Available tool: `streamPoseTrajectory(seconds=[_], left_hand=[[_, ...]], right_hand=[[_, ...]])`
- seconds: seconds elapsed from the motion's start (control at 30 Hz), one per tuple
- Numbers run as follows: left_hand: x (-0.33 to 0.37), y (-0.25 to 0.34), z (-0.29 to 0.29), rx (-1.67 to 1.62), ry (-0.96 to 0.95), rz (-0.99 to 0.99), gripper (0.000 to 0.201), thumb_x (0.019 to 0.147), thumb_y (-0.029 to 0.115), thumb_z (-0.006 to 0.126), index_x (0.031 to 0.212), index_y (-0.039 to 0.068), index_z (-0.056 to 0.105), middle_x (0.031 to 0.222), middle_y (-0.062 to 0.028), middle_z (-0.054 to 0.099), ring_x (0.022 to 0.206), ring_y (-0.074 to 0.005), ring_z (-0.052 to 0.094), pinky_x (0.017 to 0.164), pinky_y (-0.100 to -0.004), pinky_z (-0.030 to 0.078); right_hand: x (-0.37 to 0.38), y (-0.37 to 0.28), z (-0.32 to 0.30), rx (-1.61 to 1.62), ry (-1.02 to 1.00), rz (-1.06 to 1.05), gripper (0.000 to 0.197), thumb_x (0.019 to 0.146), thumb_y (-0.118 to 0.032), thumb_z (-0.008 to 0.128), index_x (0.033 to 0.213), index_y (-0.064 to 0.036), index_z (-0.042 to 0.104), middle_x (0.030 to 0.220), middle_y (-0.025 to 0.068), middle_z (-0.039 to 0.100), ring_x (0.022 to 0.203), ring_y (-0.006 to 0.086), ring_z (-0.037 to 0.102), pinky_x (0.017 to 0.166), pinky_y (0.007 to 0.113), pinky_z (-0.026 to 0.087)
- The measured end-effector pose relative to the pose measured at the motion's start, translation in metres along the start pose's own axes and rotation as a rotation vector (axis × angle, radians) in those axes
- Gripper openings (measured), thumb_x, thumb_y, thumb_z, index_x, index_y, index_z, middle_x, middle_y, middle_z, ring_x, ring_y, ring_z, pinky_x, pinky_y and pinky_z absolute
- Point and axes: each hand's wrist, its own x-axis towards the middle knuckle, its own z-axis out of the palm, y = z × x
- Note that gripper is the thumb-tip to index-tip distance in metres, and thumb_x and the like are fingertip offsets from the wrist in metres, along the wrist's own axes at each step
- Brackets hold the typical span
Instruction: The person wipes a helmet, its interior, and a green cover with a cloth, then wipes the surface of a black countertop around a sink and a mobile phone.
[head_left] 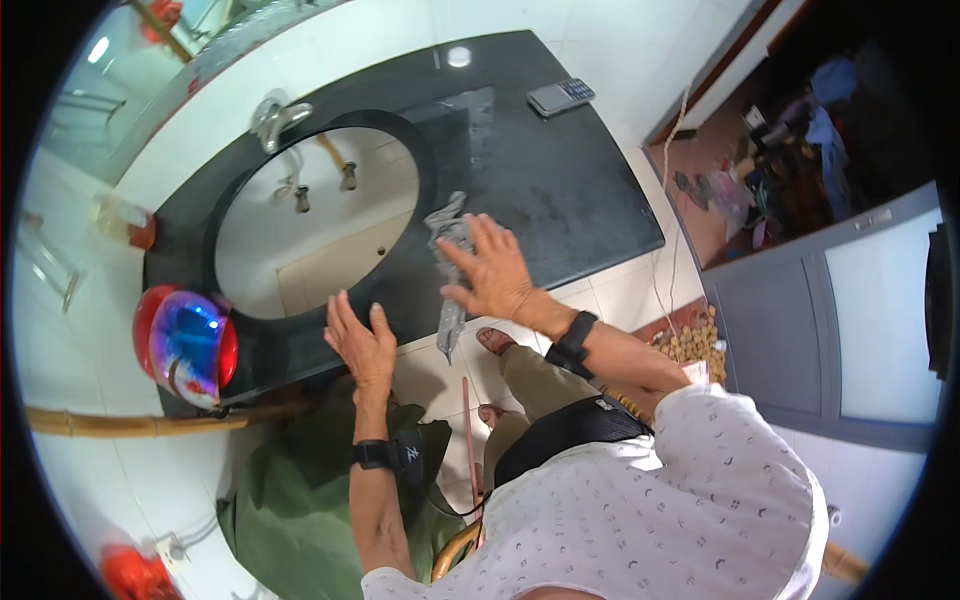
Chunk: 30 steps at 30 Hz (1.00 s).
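A crumpled grey strip of wet-looking cloth or plastic lies across the front of the black countertop and hangs over its edge. My right hand is over the strip's right side, fingers spread and gripping nothing; whether it touches the strip I cannot tell. Close to the counter's front edge, below the oval opening's rim, my left hand is open with its fingers stretched out and holds nothing. Pipe fittings and pale tiles show through the opening.
A metal faucet stands behind the opening. On the counter are a keypad phone at the far right and a red helmet with a shiny visor at the left. Green cloth hangs below; a grey door is at the right.
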Motion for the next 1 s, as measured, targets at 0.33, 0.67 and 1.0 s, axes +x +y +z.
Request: streamPoseTrajectory(seconds=[0.33,0.67,1.0], left_hand=[[0.000,-0.001,0.019,0.264,0.084,0.074,0.046,0.094,0.029,0.044,0.134,0.006,0.041,0.136,-0.0170,0.044,0.127,-0.0333,0.038,0.105,-0.0503,0.025],[0.005,0.005,0.016,0.299,0.069,0.075,0.045,0.093,0.028,0.046,0.132,0.006,0.043,0.133,-0.0177,0.046,0.125,-0.0339,0.040,0.104,-0.0492,0.026],[0.097,0.126,0.021,-0.202,-0.088,0.271,0.057,0.080,0.012,0.067,0.129,-0.001,0.043,0.125,-0.0233,0.050,0.117,-0.0390,0.045,0.098,-0.0450,0.035]], right_hand=[[-0.063,0.154,-0.034,-0.313,0.153,0.463,0.047,0.080,-0.031,0.063,0.124,-0.0163,0.055,0.131,0.0261,0.043,0.122,0.0411,0.040,0.097,0.048,0.035],[0.020,0.084,0.012,-0.088,0.099,0.086,0.045,0.077,-0.034,0.062,0.119,-0.0170,0.059,0.128,0.0210,0.047,0.122,0.0366,0.042,0.097,0.047,0.036],[-0.066,0.145,-0.066,0.177,-0.138,0.020,0.051,0.067,-0.019,0.061,0.118,-0.0160,0.061,0.136,0.0185,0.042,0.127,0.0379,0.038,0.102,0.053,0.033]])
